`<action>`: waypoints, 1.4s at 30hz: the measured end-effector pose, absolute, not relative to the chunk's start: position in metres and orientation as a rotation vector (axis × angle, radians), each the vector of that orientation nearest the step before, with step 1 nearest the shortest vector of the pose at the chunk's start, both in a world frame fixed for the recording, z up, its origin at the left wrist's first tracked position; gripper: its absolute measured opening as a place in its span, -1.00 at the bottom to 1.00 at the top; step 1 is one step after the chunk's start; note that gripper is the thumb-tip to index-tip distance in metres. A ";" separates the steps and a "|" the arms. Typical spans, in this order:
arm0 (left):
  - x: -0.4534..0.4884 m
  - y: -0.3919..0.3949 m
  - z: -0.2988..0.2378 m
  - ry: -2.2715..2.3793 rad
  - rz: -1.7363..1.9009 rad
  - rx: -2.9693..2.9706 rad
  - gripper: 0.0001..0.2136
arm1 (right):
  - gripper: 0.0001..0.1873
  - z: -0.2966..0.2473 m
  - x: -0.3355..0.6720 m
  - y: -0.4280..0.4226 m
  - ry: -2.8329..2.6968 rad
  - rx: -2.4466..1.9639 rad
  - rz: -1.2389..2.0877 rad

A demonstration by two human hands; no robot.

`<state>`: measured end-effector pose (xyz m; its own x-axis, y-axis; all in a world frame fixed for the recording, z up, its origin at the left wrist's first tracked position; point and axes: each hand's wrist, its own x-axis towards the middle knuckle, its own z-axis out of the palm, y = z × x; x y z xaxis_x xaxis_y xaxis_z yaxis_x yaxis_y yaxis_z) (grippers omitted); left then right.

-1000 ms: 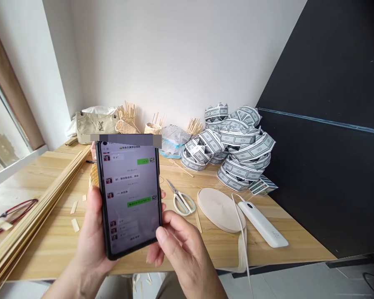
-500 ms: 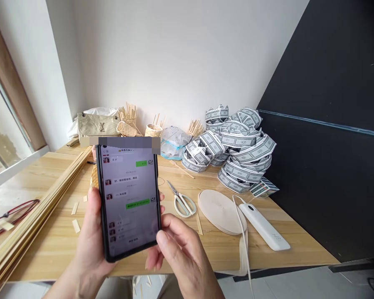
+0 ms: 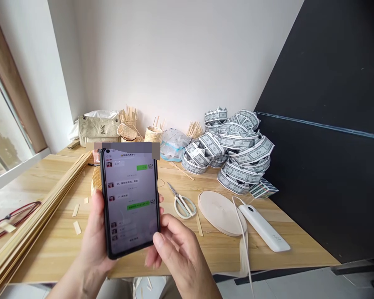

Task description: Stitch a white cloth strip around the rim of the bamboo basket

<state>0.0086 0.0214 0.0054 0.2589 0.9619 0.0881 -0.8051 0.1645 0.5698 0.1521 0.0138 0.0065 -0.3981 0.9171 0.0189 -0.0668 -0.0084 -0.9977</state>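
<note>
Upright in front of me is a smartphone (image 3: 132, 207) in a dark case, its screen showing a chat with green and white message bubbles. My left hand (image 3: 93, 241) is wrapped round its left side and back, with fingertips showing past the right edge. At the phone's lower right corner, my right hand (image 3: 182, 253) has its thumb against the edge and curled fingers partly behind it. White-handled scissors (image 3: 184, 206) lie on the table just beyond my right hand. Behind the phone, a woven yellowish piece (image 3: 96, 180) is mostly hidden.
A flat coil of pale strip (image 3: 220, 211) and a white power bank (image 3: 264, 228) with a cable lie rightward. Patterned folded bands (image 3: 243, 153) are piled behind. Long bamboo strips (image 3: 46, 197) run along the left. A beige handbag (image 3: 99, 129) and stick-filled containers stand by the wall.
The phone and my left hand sit slightly further right in the view. The phone's screen looks the same, and both hands keep their hold.
</note>
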 end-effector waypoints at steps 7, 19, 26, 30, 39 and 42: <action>0.011 0.023 0.003 0.288 1.332 0.574 -0.54 | -0.58 0.004 0.149 0.013 -1.409 -0.963 1.511; 0.008 0.023 -0.001 0.207 1.168 0.610 -0.35 | -0.53 0.005 0.151 0.012 -1.441 -0.918 1.528; 0.008 0.023 0.000 0.253 1.228 0.564 -0.44 | -0.66 -0.002 0.155 0.015 -1.525 -0.974 1.188; 0.007 0.021 0.000 0.315 1.253 0.550 -0.44 | -0.78 -0.005 0.157 0.015 -1.587 -1.018 0.659; 0.017 0.016 0.008 0.379 1.420 0.371 -0.63 | -0.70 0.032 0.153 0.025 -1.651 -0.876 1.037; 0.020 0.016 0.012 0.396 1.475 0.283 -0.55 | -0.76 0.035 0.150 0.032 -1.652 -0.912 1.047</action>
<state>0.0199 0.0163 0.0122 0.0497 0.9951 -0.0851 -0.9038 0.0811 0.4203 0.1495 0.0319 0.0354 -0.2770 0.9065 0.3188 0.0988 0.3569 -0.9289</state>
